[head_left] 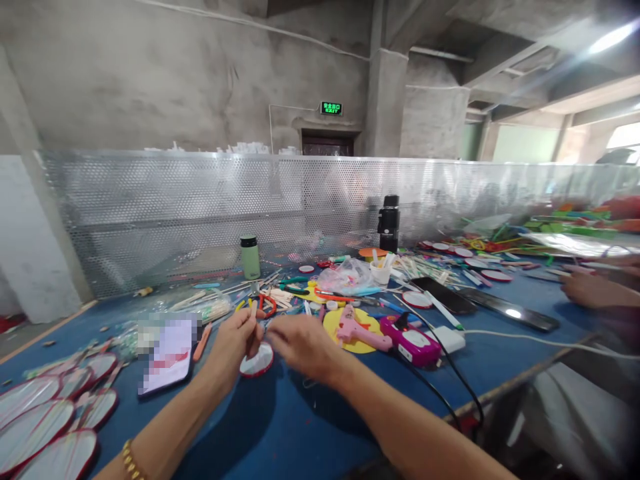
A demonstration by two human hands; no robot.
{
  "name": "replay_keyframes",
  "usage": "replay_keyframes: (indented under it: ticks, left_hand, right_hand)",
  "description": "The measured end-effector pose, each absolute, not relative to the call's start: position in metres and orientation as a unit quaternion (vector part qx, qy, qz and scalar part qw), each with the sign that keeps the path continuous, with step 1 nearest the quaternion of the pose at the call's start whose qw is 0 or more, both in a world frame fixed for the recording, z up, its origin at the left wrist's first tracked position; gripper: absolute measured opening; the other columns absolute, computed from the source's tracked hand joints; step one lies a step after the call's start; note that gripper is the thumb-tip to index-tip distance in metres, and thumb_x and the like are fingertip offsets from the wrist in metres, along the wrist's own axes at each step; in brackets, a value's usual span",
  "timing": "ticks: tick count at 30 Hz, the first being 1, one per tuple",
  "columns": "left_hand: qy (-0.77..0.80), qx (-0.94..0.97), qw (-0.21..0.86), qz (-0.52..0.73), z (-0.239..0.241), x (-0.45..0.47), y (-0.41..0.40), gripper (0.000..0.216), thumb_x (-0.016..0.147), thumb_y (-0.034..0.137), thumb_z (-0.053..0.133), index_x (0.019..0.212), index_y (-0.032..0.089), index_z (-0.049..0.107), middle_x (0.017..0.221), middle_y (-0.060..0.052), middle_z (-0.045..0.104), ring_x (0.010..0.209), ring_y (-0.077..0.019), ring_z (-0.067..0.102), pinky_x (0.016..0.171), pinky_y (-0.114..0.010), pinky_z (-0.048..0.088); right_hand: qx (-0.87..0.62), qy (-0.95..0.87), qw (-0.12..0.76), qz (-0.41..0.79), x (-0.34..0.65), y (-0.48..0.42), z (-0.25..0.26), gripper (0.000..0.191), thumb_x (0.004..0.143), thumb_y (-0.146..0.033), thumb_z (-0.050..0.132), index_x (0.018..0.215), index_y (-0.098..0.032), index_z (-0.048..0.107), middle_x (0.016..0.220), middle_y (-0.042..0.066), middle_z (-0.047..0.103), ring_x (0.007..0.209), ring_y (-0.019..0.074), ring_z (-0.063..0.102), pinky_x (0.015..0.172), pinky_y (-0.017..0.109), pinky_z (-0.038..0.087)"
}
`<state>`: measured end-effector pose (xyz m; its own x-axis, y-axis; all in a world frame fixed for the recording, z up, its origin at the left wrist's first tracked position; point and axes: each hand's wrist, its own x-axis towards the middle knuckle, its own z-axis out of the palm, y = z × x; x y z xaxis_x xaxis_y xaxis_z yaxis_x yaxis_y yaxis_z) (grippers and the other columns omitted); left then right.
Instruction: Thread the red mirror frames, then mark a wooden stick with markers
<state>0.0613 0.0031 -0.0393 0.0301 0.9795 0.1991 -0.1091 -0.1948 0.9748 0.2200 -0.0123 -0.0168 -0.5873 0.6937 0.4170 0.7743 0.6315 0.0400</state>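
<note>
So, held a short flat wooden stick (254,311) nearly upright between the thumb and fingers of the left hand (233,343), with a gold beaded bracelet (130,460) on that wrist. Had the right hand (305,343) just beside it, with fingers curled inward toward the left fingertips; could not tell of anything gripped there. Saw a small red-rimmed white disc (257,361) just below the left hand, on or above the blue tabletop (300,433); could not tell which, nor make out any join with the stick.

Had a smartphone (167,360) with a pixelated screen to the left, an orange stick (202,343) beside it, and at lower left a spread of larger red-rimmed discs (35,433), partly overlapping. Found a pink glue gun (367,335) right of the right hand, lying across a yellow disc (330,323), near a magenta box (410,341). Noticed farther back a clear plastic bag (346,277), a white cup (380,273) with sticks inside, a pale green tumbler (251,259) and a black thermos (389,227), all before a perforated metal screen (200,193). Saw two dark phones (443,295) farther right and, past them, a co-worker's hand (585,288), blurred; could not make out its hold.
</note>
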Motion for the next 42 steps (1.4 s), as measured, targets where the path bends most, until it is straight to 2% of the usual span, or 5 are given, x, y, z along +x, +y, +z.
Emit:
replay_keyframes:
  ticks: [2,5,14,29,42]
  left_hand:
    - [0.404,0.532,0.484,0.565,-0.042,0.062,0.004,0.031,0.070,0.042,0.068,0.085,0.017,0.060,0.049,0.008,0.055,0.034,-0.0056,0.036,0.038,-0.018,0.023]
    - [0.396,0.533,0.491,0.564,-0.043,0.062,0.003,0.030,0.071,0.040,0.070,0.087,0.016,0.062,0.055,0.006,0.059,0.036,-0.0059,0.041,0.039,-0.018,0.026]
    - [0.380,0.533,0.522,0.547,-0.041,0.064,-0.004,0.030,0.074,0.043,0.072,0.086,0.017,0.060,0.053,0.007,0.059,0.037,-0.0082,0.051,0.041,-0.019,0.037]
    - [0.406,0.527,0.539,0.518,-0.040,0.071,-0.012,0.029,0.075,0.040,0.071,0.089,0.018,0.058,0.056,0.004,0.066,0.042,-0.0148,0.063,0.043,-0.023,0.046]
    - [0.430,0.551,0.549,0.459,-0.035,0.079,-0.025,0.022,0.078,0.036,0.068,0.080,0.020,0.053,0.062,-0.001,0.074,0.049,-0.0172,0.070,0.048,-0.024,0.050]
  right_hand:
    - [-0.483,-0.849,0.179,-0.120,0.234,0.009,0.000,0.026,0.106,-0.020,0.044,0.101,-0.013,0.069,0.097,0.008,0.074,0.090,0.0179,0.071,0.079,0.030,0.053]
    - [-0.547,-0.816,0.140,-0.125,0.249,0.040,0.020,0.025,0.099,-0.032,0.063,0.117,-0.015,0.066,0.115,0.008,0.069,0.099,0.0213,0.069,0.086,0.042,0.057]
    - [-0.540,-0.833,0.032,-0.116,0.226,0.071,0.000,0.031,0.098,-0.031,0.064,0.126,-0.017,0.062,0.125,0.009,0.065,0.105,0.0236,0.067,0.088,0.043,0.058]
    - [-0.587,-0.795,0.089,-0.123,0.284,0.056,0.015,0.030,0.099,-0.032,0.063,0.124,-0.016,0.063,0.124,0.009,0.066,0.104,0.0230,0.067,0.088,0.044,0.058]
    - [-0.606,-0.792,0.028,-0.064,0.288,0.045,0.009,0.030,0.098,-0.031,0.064,0.125,-0.017,0.063,0.126,0.009,0.065,0.106,0.0238,0.067,0.089,0.044,0.057]
